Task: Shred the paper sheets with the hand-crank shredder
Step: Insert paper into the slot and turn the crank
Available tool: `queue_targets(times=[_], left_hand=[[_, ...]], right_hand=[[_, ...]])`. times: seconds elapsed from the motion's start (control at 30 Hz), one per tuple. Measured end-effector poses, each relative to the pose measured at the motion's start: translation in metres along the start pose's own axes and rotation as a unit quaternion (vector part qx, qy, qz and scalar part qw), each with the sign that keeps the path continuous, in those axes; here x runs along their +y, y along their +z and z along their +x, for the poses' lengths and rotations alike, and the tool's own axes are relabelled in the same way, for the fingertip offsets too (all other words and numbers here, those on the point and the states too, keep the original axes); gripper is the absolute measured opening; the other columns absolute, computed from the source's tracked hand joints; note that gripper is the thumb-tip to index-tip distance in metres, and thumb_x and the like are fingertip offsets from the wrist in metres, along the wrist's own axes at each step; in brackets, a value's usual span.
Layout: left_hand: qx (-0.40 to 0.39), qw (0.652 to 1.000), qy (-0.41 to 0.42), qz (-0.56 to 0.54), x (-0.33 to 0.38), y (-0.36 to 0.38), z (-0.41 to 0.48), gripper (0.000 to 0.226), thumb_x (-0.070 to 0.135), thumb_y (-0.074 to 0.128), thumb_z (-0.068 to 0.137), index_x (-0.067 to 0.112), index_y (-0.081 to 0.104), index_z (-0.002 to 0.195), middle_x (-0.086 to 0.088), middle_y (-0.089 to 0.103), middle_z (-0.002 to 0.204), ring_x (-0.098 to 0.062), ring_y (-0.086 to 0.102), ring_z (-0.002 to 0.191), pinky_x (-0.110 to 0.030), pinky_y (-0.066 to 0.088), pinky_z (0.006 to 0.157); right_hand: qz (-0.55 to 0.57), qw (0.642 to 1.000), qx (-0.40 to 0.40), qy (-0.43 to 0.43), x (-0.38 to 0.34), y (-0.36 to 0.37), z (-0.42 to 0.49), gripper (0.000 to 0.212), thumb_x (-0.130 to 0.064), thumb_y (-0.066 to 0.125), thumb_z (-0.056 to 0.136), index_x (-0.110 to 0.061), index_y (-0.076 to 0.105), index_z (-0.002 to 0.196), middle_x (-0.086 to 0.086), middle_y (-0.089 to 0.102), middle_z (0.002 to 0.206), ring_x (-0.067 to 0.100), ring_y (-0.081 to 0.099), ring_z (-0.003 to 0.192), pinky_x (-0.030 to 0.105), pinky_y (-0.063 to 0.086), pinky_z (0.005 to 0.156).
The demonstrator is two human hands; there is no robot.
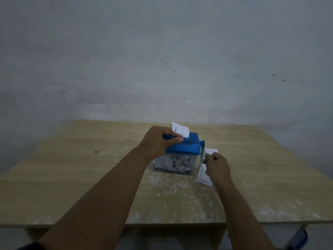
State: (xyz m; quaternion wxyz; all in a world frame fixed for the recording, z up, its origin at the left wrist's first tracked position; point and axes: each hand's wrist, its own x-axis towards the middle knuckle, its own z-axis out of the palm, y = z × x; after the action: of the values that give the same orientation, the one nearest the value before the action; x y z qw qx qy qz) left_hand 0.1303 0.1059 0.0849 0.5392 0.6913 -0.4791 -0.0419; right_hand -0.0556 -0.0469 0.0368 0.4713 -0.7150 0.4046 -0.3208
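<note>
A hand-crank shredder (187,147) with a blue lid stands in the middle of the wooden table (72,168). Its clear bin (173,164) is packed with white shreds. A white paper sheet (180,129) sticks up out of the lid's slot, printed at its left edge. My left hand (158,141) clamps the lid's left end, thumb across the top. My right hand (217,166) is closed on the blue crank (203,150) at the shredder's right side. More white sheets (204,175) lie on the table under and behind that hand.
A grey plastered wall (162,60) rises right behind the table's far edge. Pale scuffed patches mark the tabletop in front of the shredder. A blue object (299,239) shows below the table's front edge at the lower right.
</note>
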Motion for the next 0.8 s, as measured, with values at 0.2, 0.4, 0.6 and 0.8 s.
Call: queue_targets(times=[0.2,0.4,0.6,0.8], left_hand=[[-0.005,1.0,-0.001,0.008,-0.001,-0.001,0.0,0.011,0.034,0.084,0.09,0.03,0.086,0.101,0.032,0.068,0.1,0.026,0.057,0.094,0.0,0.046,0.073],[-0.023,1.0,0.001,0.013,0.0,-0.006,0.001,0.017,0.034,0.084,0.091,0.027,0.086,0.106,0.026,0.072,0.103,0.02,0.062,0.092,-0.001,0.047,0.074],[-0.018,1.0,-0.001,0.005,-0.001,-0.005,0.0,0.014,0.037,0.083,0.09,0.033,0.086,0.104,0.024,0.073,0.109,0.019,0.061,0.098,-0.004,0.05,0.075],[0.009,1.0,0.008,-0.025,0.0,0.0,-0.005,0.016,0.031,0.086,0.089,0.025,0.086,0.104,0.018,0.077,0.11,0.006,0.067,0.104,-0.008,0.053,0.078]], right_hand=[[0.067,0.997,-0.015,-0.03,-0.064,-0.033,-0.018,0.027,-0.031,0.056,0.106,-0.009,0.068,0.098,0.012,0.066,0.088,0.022,0.061,0.076,0.047,0.058,0.08],[0.062,0.993,-0.076,-0.065,-0.105,-0.04,0.015,0.028,-0.032,0.056,0.108,-0.008,0.068,0.099,-0.003,0.068,0.069,0.013,0.057,0.066,0.032,0.051,0.067],[-0.009,0.995,-0.095,-0.017,-0.089,-0.01,0.066,0.03,-0.031,0.055,0.107,-0.005,0.063,0.093,0.017,0.068,0.084,0.023,0.056,0.069,0.037,0.054,0.067],[-0.052,0.991,-0.105,0.069,-0.025,0.01,0.041,0.018,-0.002,0.047,0.104,-0.006,0.059,0.091,0.017,0.062,0.088,0.026,0.057,0.072,0.032,0.051,0.057]])
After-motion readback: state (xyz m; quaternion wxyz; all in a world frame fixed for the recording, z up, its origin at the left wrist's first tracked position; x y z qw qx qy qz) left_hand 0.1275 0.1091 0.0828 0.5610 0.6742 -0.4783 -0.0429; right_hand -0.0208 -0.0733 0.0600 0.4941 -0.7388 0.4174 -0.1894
